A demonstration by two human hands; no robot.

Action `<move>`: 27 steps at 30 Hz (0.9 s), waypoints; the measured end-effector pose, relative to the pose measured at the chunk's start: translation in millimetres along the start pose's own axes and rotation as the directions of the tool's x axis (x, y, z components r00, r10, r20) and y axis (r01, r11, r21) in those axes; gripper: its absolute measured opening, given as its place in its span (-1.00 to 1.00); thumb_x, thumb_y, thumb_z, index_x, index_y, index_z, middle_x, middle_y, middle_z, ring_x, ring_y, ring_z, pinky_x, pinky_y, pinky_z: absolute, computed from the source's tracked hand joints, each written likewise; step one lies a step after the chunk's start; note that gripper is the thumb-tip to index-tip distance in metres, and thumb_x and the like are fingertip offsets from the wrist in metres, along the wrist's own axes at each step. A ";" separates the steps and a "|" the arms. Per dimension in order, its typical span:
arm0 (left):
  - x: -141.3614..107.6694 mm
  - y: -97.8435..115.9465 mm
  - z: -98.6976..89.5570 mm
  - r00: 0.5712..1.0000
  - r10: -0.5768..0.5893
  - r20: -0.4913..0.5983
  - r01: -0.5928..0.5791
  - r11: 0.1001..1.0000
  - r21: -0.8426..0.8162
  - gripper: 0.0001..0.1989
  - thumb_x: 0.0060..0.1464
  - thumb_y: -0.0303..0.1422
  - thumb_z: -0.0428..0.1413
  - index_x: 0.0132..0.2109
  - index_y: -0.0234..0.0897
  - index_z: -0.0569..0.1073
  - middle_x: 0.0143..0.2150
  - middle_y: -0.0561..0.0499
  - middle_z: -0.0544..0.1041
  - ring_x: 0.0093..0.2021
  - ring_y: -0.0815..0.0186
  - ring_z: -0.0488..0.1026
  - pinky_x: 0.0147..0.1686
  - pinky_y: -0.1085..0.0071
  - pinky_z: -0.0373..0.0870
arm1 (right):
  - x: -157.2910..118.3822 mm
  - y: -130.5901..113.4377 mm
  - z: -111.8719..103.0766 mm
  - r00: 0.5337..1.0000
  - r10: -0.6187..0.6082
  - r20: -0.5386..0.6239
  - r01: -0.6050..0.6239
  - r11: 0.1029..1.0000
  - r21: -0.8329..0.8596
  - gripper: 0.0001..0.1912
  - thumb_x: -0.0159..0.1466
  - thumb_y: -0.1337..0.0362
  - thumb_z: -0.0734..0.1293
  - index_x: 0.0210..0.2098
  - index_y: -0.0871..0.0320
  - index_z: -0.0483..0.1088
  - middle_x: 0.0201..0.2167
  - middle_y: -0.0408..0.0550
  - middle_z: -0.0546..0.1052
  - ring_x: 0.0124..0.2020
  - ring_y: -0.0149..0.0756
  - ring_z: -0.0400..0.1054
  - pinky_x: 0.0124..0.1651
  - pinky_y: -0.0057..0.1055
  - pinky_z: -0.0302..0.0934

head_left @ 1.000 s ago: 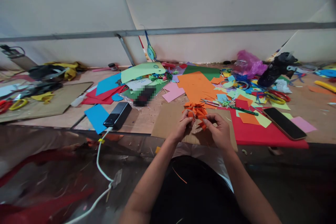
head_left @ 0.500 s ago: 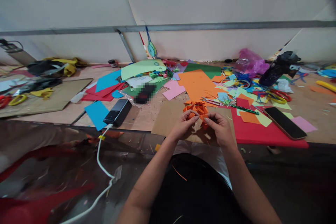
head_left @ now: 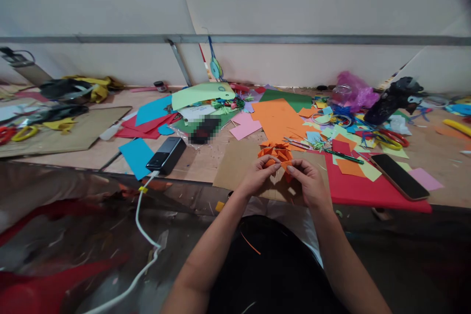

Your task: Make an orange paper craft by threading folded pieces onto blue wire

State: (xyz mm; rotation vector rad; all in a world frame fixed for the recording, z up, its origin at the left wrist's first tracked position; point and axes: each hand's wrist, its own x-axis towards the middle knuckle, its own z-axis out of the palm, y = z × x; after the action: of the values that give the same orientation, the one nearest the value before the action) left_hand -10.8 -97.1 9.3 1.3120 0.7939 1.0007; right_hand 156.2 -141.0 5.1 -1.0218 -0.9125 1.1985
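Both hands meet over a sheet of brown cardboard (head_left: 234, 169) at the table's front edge. Between my left hand (head_left: 259, 174) and my right hand (head_left: 308, 179), thumbs and fingertips pinch a small folded piece of orange paper (head_left: 284, 164). Just beyond the fingers lie more folded orange paper pieces (head_left: 274, 149), bunched together. Whether the pinched piece is joined to that bunch I cannot tell. A larger flat orange sheet (head_left: 277, 117) lies behind them.
To the right are red paper (head_left: 353, 189), a phone (head_left: 399, 176), a green pen (head_left: 344, 156) and scissors (head_left: 390, 140). A power bank (head_left: 167, 155) with a white cable (head_left: 138, 216) sits left. A dark bottle (head_left: 392, 100) and pink plastic bag (head_left: 355, 91) stand behind.
The view has shifted slightly. Both hands keep their pinch on the orange paper, with hardly any visible movement.
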 end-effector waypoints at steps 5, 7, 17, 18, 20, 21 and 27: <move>-0.9 2.3 2.1 1.000 -0.016 -0.017 0.015 0.999 -0.051 -0.58 -0.07 -0.02 0.32 -0.29 -0.28 0.48 -0.51 0.14 0.34 -0.49 0.45 0.24 -0.44 0.50 0.16 | -0.9 0.6 0.1 0.999 -0.020 0.027 0.022 0.997 -0.075 -0.69 0.10 0.06 0.55 -0.25 0.06 0.51 -0.34 -0.12 0.51 -0.35 -0.33 0.38 -0.31 -0.42 0.33; -0.9 1.6 2.8 0.999 -0.023 -0.042 0.020 0.997 -0.071 -0.58 -0.07 -0.02 0.33 -0.31 -0.29 0.47 -0.51 0.15 0.33 -0.50 0.47 0.23 -0.46 0.51 0.15 | -2.9 -1.2 1.9 0.995 -0.094 0.033 0.098 0.981 -0.168 -0.62 0.12 0.06 0.54 -0.13 0.04 0.51 -0.24 -0.09 0.53 -0.27 -0.28 0.41 -0.23 -0.37 0.36; 0.7 -2.7 3.7 0.998 -0.026 -0.063 0.016 0.990 -0.143 -0.58 -0.10 -0.03 0.36 -0.31 -0.28 0.47 -0.52 0.15 0.35 -0.52 0.48 0.24 -0.48 0.53 0.17 | -8.5 -7.3 9.5 0.949 -0.316 0.012 0.279 0.818 -0.503 -0.72 0.26 0.15 0.39 -0.05 0.06 0.54 -0.21 -0.03 0.59 -0.22 -0.19 0.44 -0.19 -0.30 0.33; 0.7 -2.8 3.5 0.998 -0.014 -0.062 0.005 0.991 -0.136 -0.59 -0.08 -0.05 0.35 -0.32 -0.28 0.47 -0.52 0.15 0.34 -0.52 0.49 0.23 -0.47 0.53 0.16 | -8.0 -7.6 9.0 0.958 -0.287 0.003 0.253 0.841 -0.478 -0.72 0.25 0.15 0.39 -0.07 0.07 0.54 -0.24 -0.05 0.58 -0.27 -0.21 0.44 -0.22 -0.31 0.32; 0.9 -4.0 2.4 0.999 0.004 -0.052 -0.011 0.992 -0.123 -0.64 -0.03 -0.08 0.34 -0.31 -0.28 0.48 -0.51 0.14 0.35 -0.50 0.49 0.24 -0.45 0.54 0.16 | -6.9 -8.0 8.2 0.974 -0.226 -0.009 0.203 0.890 -0.408 -0.70 0.23 0.13 0.41 -0.07 0.09 0.53 -0.30 -0.08 0.57 -0.34 -0.25 0.41 -0.29 -0.34 0.29; 1.1 -5.1 1.8 0.999 0.008 -0.046 -0.013 0.993 -0.117 -0.66 -0.02 -0.10 0.33 -0.29 -0.28 0.49 -0.50 0.13 0.36 -0.49 0.49 0.25 -0.44 0.54 0.16 | -6.5 -8.0 7.8 0.979 -0.203 -0.013 0.184 0.909 -0.373 -0.68 0.22 0.12 0.41 -0.07 0.09 0.52 -0.33 -0.09 0.56 -0.37 -0.27 0.39 -0.32 -0.35 0.28; 1.7 -8.0 1.0 0.999 -0.006 -0.042 0.001 0.993 -0.121 -0.64 -0.04 -0.08 0.34 -0.26 -0.27 0.52 -0.48 0.11 0.38 -0.47 0.46 0.27 -0.44 0.52 0.16 | -6.7 -8.1 7.7 0.981 -0.194 -0.019 0.173 0.914 -0.367 -0.67 0.21 0.10 0.43 -0.07 0.10 0.51 -0.40 -0.13 0.51 -0.43 -0.32 0.35 -0.37 -0.39 0.22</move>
State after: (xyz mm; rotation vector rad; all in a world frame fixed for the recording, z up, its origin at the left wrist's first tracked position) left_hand -8.1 -95.7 1.5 1.1885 0.7553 1.0603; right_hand 150.3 -147.1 14.9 -1.2263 -1.1881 0.8547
